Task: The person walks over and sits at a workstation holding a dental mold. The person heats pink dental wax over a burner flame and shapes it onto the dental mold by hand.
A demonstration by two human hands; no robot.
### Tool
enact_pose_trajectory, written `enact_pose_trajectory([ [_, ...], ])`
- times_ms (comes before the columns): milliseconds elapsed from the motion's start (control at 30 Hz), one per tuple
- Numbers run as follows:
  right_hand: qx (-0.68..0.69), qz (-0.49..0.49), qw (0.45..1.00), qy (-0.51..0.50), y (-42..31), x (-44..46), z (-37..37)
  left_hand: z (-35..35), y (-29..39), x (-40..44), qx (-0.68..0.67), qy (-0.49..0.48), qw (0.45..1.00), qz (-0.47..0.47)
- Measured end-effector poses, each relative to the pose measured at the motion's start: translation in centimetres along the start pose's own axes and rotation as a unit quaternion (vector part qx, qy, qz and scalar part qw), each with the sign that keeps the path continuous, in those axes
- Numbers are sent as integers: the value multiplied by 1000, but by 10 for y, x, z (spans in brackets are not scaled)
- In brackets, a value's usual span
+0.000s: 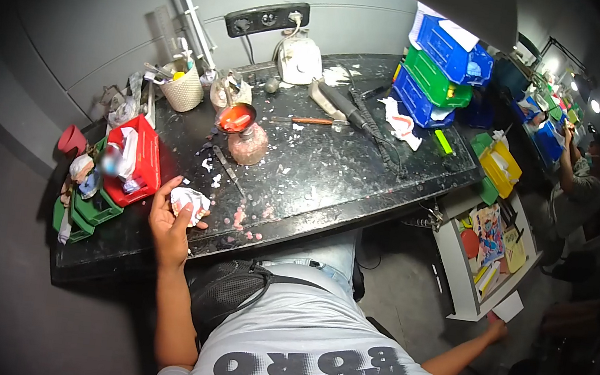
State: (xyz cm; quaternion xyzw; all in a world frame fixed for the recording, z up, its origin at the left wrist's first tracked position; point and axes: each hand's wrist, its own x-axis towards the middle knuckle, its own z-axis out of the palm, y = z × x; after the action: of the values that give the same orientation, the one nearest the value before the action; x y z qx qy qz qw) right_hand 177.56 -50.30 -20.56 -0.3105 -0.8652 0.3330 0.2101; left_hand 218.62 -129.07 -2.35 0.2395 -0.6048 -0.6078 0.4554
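My left hand (pixel 174 221) is closed round a white plaster piece (pixel 190 205) above the table's front left part, just right of a red bin (pixel 140 157). Down at the far right, my right hand (pixel 497 329) is at the lower corner of an open drawer (pixel 462 301). Its fingers are near a white sheet (pixel 507 307) and a small reddish piece; whether they grip either is too small to tell. Colourful papers and pads lie inside the drawer.
The black table (pixel 293 179) bears a burner with a red top (pixel 237 118), a knife (pixel 229 170), a corded handpiece (pixel 340 104) and pink and white scraps. Stacked bins (pixel 433 76) stand at the back right. Another person (pixel 578 177) works at the far right.
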Motion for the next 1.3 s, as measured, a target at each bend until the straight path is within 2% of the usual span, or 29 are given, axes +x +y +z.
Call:
enact_pose_trajectory([
  [67,9,34,998,45,-15,-19,15,1,0,-1,3,-4,1000,-1],
  [133,97,-36,990,95,-38,-20,17,1,2,-1,10,-11,1000,0],
  [200,218,20,968,120,-42,10,39,2,2,-2,10,-7,1000,1],
  [267,211,-78,973,55,-96,-16,16,3,0,-1,14,-6,1000,7],
  [333,403,7,908,-116,-117,-20,25,2,0,-2,7,3,1000,14],
  [400,459,-37,867,-188,-124,-19,43,1,-2,-2,3,1,1000,17],
  [467,478,-46,838,-258,-202,-100,12,-1,-2,-1,-4,16,1000,13],
  [533,488,-140,779,-368,-249,-157,4,7,6,0,20,25,999,18],
  [600,477,-192,745,-426,-297,-231,-10,-1,7,2,-1,-56,998,15],
  [633,442,-222,713,-496,-318,-260,-19,4,6,6,-2,-54,998,32],
  [667,403,-252,674,-566,-335,-285,-27,11,14,5,-61,-88,994,-4],
  [733,406,-264,596,-641,-357,-330,-32,38,36,-1,-129,-131,979,-87],
  [800,391,-270,561,-678,-373,-363,-34,53,41,-9,-28,-226,969,-100],
  [867,391,-267,569,-672,-388,-390,-39,87,63,-30,159,-251,949,-103],
  [933,345,-390,640,-565,-397,-404,-43,114,64,-49,254,-267,928,62],
  [967,319,-473,663,-485,-406,-411,-54,125,72,-54,272,-288,914,91],
  [1000,306,-532,663,-429,-409,-416,-55,135,78,-57,288,-309,898,120],
  [1033,308,-554,660,-403,-409,-424,-56,142,78,-59,284,-328,890,139],
  [1067,308,-577,656,-376,-408,-432,-57,149,83,-60,301,-352,880,109],
  [1133,320,-587,631,-394,-405,-441,-59,163,73,-60,288,-344,881,151],
  [1300,336,-550,616,-452,-405,-436,-48,167,59,-55,271,-349,880,173],
])
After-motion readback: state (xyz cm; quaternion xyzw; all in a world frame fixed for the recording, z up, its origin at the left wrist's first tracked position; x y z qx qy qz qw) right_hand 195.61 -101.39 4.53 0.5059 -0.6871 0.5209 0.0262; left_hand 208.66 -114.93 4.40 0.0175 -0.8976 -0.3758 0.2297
